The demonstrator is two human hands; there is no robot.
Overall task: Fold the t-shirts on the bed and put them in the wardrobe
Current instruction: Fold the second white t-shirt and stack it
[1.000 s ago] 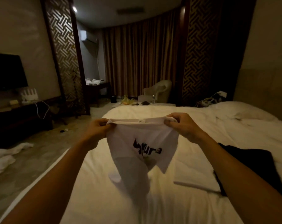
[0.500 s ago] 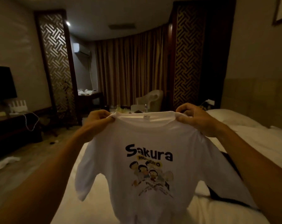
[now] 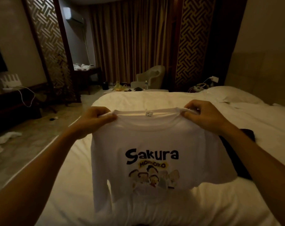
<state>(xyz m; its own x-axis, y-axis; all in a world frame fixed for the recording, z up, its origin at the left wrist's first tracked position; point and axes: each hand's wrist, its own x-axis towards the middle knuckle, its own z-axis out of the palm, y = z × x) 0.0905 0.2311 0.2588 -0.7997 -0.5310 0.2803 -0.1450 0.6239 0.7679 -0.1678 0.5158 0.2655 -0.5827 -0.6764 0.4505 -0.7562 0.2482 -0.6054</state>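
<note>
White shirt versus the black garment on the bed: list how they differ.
Pose: the white shirt is held up spread, gripped beside the collar by the left hand and right hand; the black garment lies on the bed.
Print: the white shirt reads "Sakura" over cartoon figures; the black garment, partly hidden, shows none.
Both are clothing.

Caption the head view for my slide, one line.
Left hand and right hand hold a white t-shirt by its shoulders over the bed.
</note>
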